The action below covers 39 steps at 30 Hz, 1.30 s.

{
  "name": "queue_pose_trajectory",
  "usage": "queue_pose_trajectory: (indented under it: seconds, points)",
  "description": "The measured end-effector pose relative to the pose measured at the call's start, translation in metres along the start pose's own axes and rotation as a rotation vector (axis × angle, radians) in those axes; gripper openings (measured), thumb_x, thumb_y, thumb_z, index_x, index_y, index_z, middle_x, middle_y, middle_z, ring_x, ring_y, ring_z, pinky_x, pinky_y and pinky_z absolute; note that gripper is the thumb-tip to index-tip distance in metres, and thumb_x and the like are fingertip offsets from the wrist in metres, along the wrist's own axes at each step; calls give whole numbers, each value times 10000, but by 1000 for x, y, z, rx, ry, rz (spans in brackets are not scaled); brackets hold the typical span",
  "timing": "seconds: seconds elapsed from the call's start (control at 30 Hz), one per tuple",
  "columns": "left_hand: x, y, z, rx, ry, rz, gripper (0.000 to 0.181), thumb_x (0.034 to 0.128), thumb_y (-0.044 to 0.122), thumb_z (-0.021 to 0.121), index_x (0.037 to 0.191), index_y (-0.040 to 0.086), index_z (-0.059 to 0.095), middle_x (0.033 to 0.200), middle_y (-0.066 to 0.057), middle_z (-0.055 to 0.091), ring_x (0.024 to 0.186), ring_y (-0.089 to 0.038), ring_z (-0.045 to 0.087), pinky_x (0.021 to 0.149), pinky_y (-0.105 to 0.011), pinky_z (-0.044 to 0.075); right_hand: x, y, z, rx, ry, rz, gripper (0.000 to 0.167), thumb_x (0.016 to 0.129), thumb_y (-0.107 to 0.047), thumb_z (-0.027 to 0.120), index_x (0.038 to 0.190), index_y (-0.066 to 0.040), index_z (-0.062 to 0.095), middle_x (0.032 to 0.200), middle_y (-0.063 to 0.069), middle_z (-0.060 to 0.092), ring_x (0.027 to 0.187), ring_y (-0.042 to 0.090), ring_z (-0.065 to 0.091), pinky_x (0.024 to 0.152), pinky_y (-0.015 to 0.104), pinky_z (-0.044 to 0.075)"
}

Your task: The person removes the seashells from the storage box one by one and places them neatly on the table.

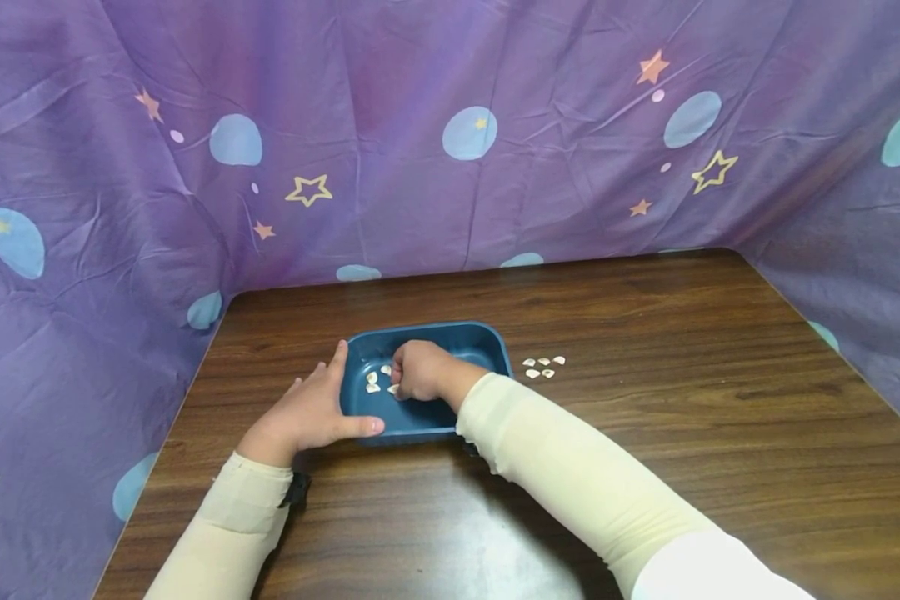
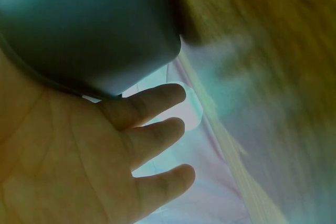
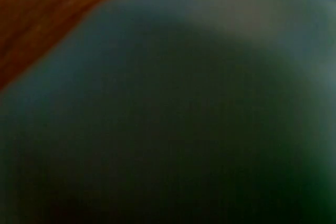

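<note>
A blue rectangular tray (image 1: 420, 432) stands on the table with several small white shells (image 1: 372, 383) in its left part. My left hand (image 1: 318, 408) rests against the tray's left side, its thumb along the front rim and its index finger at the far left corner. In the left wrist view, the other left-hand fingers (image 2: 157, 140) extend straight beside the dark tray wall. Inside the tray, my right hand (image 1: 423, 371) has curled fingers and pinches a small shell (image 1: 392, 389) near the tray floor. The right wrist view is too dark and blurred to show the fingers.
To the right of the tray, several more white shells (image 1: 543, 362) lie in two short rows on the brown wooden table (image 1: 682, 375). A purple curtain (image 1: 390, 167) with stars and planets hangs behind the table and along its sides.
</note>
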<state>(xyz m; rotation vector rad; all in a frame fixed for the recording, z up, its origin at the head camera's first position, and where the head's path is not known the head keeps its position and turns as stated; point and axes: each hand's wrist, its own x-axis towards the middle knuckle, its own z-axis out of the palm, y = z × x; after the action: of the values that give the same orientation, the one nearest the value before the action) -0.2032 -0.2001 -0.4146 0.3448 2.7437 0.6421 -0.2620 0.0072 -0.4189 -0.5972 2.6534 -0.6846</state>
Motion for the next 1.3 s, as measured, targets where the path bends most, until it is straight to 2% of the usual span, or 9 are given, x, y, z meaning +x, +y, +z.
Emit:
queue_pose_trajectory:
  seconds: [0.33,0.47,0.63,0.83,1.03,1.3]
  points:
    - [0,3,-2,7,-3,17,1383,840,698,769,1665,-31,-68,1668,-379,218,1559,-560,195,1219,-754,155,2,-1,-7,136,34,-9,139,872,-144,864,858,-137,726,842,-25,686,776,128,596,723,265,496]
    - [0,4,-1,6,-8,7,1386,836,708,766,1667,-27,-66,1677,-367,208,1565,-554,185,1224,-750,147,-2,-2,-14,193,43,-26,119,868,-141,863,881,-129,745,804,-26,693,731,120,591,675,247,488]
    - [-1,4,-1,18,-9,-8,1400,823,732,762,1666,-34,-52,1681,-356,214,1564,-551,193,1224,-748,151,-13,-3,-26,284,44,-47,89,883,-123,846,909,-113,761,721,-19,628,664,108,551,604,241,465]
    - [0,4,-1,23,2,-12,1413,808,747,764,1668,-34,-41,1680,-354,225,1560,-556,202,1225,-744,160,-30,3,-46,396,92,-92,93,870,-82,837,935,-80,770,679,-40,516,633,86,477,574,222,400]
    - [0,3,-1,24,7,-19,1428,792,753,772,1672,-20,-44,1682,-351,218,1565,-546,201,1237,-724,159,-51,16,-69,511,125,-117,109,868,-52,820,962,-55,765,655,-42,490,587,82,435,539,226,364]
    - [-1,5,-1,10,20,-17,1428,787,716,804,1673,-16,-44,1676,-362,222,1565,-544,202,1246,-711,152,-74,52,-90,529,180,-97,130,870,-53,821,975,-16,755,657,-48,484,579,76,417,519,215,340]
